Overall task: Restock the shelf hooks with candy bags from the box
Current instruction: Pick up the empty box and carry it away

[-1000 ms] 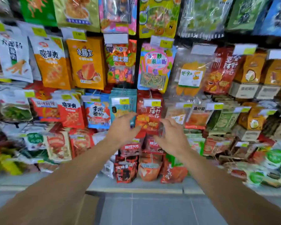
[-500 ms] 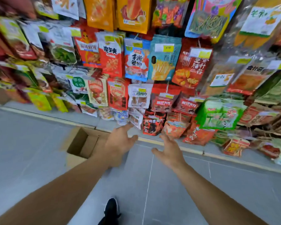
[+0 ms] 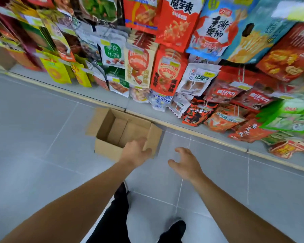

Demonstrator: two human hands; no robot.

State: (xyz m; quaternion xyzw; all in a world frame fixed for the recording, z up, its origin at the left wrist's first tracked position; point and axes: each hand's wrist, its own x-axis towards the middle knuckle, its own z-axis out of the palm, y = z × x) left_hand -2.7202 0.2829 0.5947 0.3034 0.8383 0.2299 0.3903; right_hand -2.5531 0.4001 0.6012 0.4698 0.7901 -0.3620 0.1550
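Head view: I read 魔芋爽 on a red bag and 零食牛肉 on a white-green bag among the candy bags hung on the shelf. One cardboard box stands open on the floor; I see only bare cardboard inside. My left hand reaches over its near corner, my right hand hovers beside, both loose, grasping nothing.

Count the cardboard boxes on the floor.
1: an open cardboard box on the grey floor beside the shelf base, just ahead of the left hand. Others could lie outside the view.
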